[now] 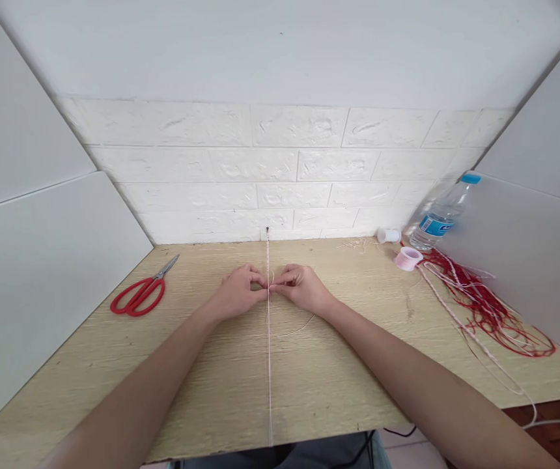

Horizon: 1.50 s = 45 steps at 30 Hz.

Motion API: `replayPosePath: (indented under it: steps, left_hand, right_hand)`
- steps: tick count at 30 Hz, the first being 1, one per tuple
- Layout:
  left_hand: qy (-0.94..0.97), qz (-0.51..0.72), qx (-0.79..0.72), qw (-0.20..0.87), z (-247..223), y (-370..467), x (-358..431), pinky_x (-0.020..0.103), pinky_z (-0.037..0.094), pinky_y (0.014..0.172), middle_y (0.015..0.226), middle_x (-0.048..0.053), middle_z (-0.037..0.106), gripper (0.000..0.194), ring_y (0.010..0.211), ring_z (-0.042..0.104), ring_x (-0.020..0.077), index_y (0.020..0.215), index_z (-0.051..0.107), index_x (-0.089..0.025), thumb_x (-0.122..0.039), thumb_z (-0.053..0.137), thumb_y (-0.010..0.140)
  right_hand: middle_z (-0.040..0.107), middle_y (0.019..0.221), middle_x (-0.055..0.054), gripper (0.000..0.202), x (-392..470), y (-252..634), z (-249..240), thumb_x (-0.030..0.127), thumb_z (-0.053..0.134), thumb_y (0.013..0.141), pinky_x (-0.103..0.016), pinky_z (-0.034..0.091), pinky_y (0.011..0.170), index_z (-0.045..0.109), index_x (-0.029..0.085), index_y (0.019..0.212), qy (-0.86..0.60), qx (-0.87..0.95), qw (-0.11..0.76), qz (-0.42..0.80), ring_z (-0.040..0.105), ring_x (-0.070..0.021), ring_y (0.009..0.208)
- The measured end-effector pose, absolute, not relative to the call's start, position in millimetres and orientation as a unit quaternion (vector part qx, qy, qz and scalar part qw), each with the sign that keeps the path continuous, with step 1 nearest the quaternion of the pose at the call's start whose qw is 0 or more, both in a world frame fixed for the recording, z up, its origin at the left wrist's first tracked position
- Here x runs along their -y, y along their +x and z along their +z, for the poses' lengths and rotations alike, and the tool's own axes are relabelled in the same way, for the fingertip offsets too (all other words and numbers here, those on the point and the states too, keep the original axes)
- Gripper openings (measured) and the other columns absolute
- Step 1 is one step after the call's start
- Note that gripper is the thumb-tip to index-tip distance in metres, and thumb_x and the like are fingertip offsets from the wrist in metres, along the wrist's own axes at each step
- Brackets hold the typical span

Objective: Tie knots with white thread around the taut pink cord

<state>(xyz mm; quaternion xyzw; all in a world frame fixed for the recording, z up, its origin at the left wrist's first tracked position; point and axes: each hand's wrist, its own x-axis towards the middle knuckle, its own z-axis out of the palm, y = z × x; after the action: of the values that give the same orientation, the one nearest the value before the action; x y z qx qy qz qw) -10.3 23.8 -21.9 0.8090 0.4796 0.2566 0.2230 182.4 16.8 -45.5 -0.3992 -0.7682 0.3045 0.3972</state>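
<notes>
A pale pink cord (269, 365) runs from a small dark fixing at the foot of the brick-patterned wall, over the table, to its front edge. Its far stretch, near the wall, looks braided. My left hand (241, 290) pinches the cord from the left at mid-table. From the right, my right hand (302, 286) is closed at the same spot, its thumb and fingertips on thin thread beside the cord. The two hands' fingertips nearly meet. A thin loose thread (294, 331) curves over the wood below my right hand.
Red-handled scissors (138, 296) lie on the left of the table (211, 391). At the right are a pink spool (408, 258), a white spool (388, 235), a water bottle (439, 218) and tangled red cords (485, 306). White panels flank both sides.
</notes>
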Motion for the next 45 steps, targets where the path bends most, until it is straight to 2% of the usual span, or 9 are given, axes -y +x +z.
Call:
replayPosePath:
  steps: [7,15,23,29,31,34,36,40,45]
  left_hand:
    - [0.793,0.224,-0.532,0.195,-20,-11,-24,0.032,0.041,0.075,0.088,0.003,0.060,0.017,0.085,0.055,0.0199,0.069,0.065,-0.021,-0.035,0.056,0.073]
    - [0.671,0.360,-0.608,0.227,-8,-19,-29,0.028,0.039,0.063,0.075,0.000,0.062,0.020,0.068,0.054,0.0147,0.078,0.061,-0.019,-0.038,0.053,0.076]
    - [0.581,0.493,-0.457,0.460,2,-21,-26,0.031,0.041,0.077,0.076,0.005,0.065,0.032,0.085,0.057,0.0190,0.048,0.045,-0.017,-0.032,0.054,0.075]
    - [0.489,0.559,-0.376,0.554,9,-22,-23,0.032,0.044,0.081,0.096,0.009,0.068,0.034,0.104,0.055,0.0234,0.040,0.041,-0.017,-0.022,0.051,0.073]
    - [0.467,0.555,-0.361,0.586,11,-22,-23,0.034,0.045,0.083,0.083,0.009,0.067,0.034,0.093,0.059,0.0220,0.041,0.042,-0.017,-0.023,0.050,0.073]
    - [0.445,0.518,-0.381,0.624,9,-21,-25,0.034,0.047,0.075,0.054,0.002,0.053,0.035,0.064,0.057,0.0165,0.043,0.045,-0.017,-0.028,0.051,0.075]
    - [0.448,0.486,-0.435,0.611,5,-21,-27,0.031,0.046,0.065,0.049,0.000,0.047,0.035,0.054,0.052,0.0141,0.045,0.048,-0.017,-0.033,0.054,0.075]
    - [0.519,0.406,-0.561,0.501,-7,-22,-30,0.027,0.038,0.051,0.054,0.002,0.053,0.036,0.048,0.049,0.0124,0.058,0.063,-0.014,-0.046,0.055,0.074]
    - [0.634,0.306,-0.596,0.387,-14,-22,-29,0.025,0.034,0.048,0.057,0.000,0.055,0.032,0.050,0.049,0.0119,0.069,0.069,-0.018,-0.044,0.051,0.075]
  right_hand:
    - [0.059,0.073,-0.002,0.009,-14,183,-39,0.023,0.064,0.079,-0.024,0.041,0.059,0.068,0.017,0.073,-0.424,0.771,0.384,0.282,0.052,-0.0106,0.063]
    - [0.059,0.072,-0.001,0.010,-13,183,-37,0.022,0.059,0.078,-0.023,0.040,0.058,0.064,0.016,0.071,-0.444,0.761,0.375,0.289,0.051,-0.0105,0.064]
    - [0.056,0.066,0.001,0.011,-13,184,-38,0.023,0.055,0.079,-0.022,0.037,0.053,0.062,0.016,0.073,-0.444,0.755,0.357,0.325,0.048,-0.0101,0.059]
    - [0.055,0.064,0.001,0.012,-12,184,-36,0.024,0.054,0.078,-0.023,0.035,0.052,0.059,0.016,0.071,-0.438,0.758,0.349,0.334,0.047,-0.0101,0.058]
    - [0.055,0.064,0.002,0.012,-11,184,-35,0.025,0.054,0.078,-0.023,0.035,0.052,0.058,0.017,0.069,-0.439,0.756,0.348,0.340,0.047,-0.0102,0.058]
    - [0.053,0.065,0.002,0.013,-11,185,-33,0.025,0.056,0.075,-0.023,0.034,0.053,0.054,0.017,0.064,-0.440,0.745,0.365,0.343,0.046,-0.0105,0.058]
    - [0.056,0.070,0.000,0.015,-10,185,-30,0.021,0.057,0.073,-0.024,0.035,0.056,0.051,0.017,0.060,-0.426,0.737,0.392,0.349,0.047,-0.0110,0.062]
    - [0.063,0.082,-0.002,0.019,-7,185,-27,0.015,0.052,0.070,-0.025,0.035,0.062,0.041,0.017,0.056,-0.379,0.702,0.447,0.405,0.053,-0.0124,0.072]
    - [0.064,0.071,-0.001,0.018,-7,185,-28,0.017,0.051,0.070,-0.024,0.032,0.057,0.041,0.018,0.055,-0.369,0.666,0.426,0.488,0.050,-0.0114,0.062]
